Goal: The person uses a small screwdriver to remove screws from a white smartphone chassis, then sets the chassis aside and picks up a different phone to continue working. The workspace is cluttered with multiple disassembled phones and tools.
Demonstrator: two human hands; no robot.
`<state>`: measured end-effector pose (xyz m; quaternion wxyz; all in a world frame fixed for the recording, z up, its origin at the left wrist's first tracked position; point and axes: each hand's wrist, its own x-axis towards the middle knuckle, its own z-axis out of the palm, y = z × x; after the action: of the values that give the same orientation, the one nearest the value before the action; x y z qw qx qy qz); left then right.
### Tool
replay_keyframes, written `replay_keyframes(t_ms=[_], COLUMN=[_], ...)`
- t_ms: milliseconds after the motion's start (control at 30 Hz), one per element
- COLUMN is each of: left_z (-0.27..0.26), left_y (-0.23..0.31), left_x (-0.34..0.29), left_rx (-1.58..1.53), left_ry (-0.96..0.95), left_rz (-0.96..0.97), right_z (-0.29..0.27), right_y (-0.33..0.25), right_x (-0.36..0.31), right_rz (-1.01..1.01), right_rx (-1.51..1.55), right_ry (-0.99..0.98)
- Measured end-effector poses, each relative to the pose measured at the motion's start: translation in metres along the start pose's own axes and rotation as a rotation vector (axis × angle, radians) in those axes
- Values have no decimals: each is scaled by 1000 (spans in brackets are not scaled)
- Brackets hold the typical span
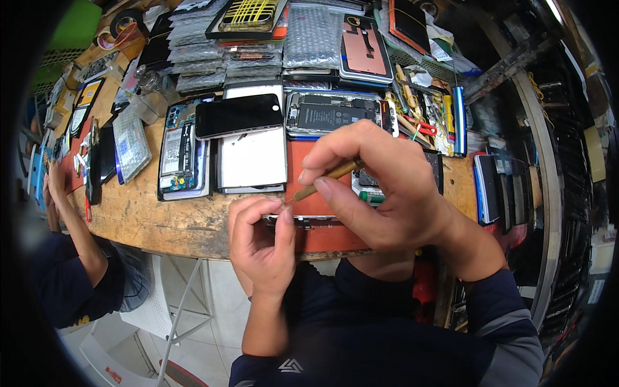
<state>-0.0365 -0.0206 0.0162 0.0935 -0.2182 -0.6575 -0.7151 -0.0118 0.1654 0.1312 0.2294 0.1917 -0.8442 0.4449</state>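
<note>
My right hand point(387, 193) pinches a slim, pen-shaped brass-coloured tool point(342, 169), slanting down to the left. Its tip reaches the fingertips of my left hand point(261, 242); the exact contact is too small to make out. Between thumb and fingers my left hand grips a thin phone part point(313, 223), seen edge-on above the red mat point(306, 184). Behind my hands lies an opened phone point(329, 115) with its black battery showing. Left of it, a black phone screen point(238, 116) rests across a white panel point(253, 161). My right hand partly hides a green-handled tool point(372, 197).
An opened blue phone point(180, 145) lies on the wooden bench point(138, 209). Stacks of bubble-wrapped parts point(196, 48) line the back. Hand tools point(422, 106) crowd the right, near upright phones point(490, 190). At far left, another person's hands point(55, 184) work by the bench.
</note>
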Motion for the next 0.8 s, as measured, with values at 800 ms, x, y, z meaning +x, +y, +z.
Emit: replay_keyframes(t_ms=[800], left_z=[33], left_y=[34], left_x=[-18], left_rx=[696], left_ry=[-324], left_rz=[412], right_z=[-65], right_y=[-33], right_x=[-53], right_rz=[55], right_rx=[-254], right_ry=[-74])
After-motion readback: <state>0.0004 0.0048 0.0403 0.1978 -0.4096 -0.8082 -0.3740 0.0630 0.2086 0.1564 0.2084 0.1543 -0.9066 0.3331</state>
